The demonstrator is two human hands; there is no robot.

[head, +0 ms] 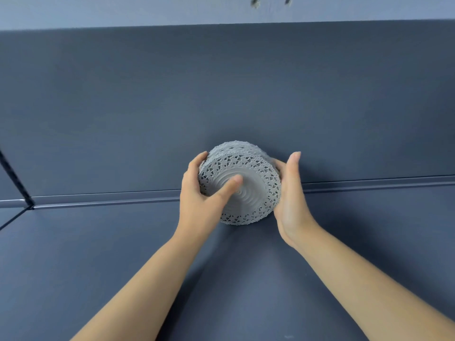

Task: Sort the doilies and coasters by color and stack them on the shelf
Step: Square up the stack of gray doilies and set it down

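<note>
Left hand (197, 193) grasps the stack of grey lace doilies (251, 178): thumb (230, 185) pressed on the top face, fingers curled round the left edge. Right hand (290, 193) is extended, fingers straight, its palm flat against the stack's right edge. The stack is tilted toward the camera, at the rear of the dark blue shelf (98, 242), close to the back panel (147, 107).

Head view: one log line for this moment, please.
stack of round grey lace doilies | left hand: grips it, thumb on top | right hand: pressed flat against its side | place: over dark blue shelf
</note>
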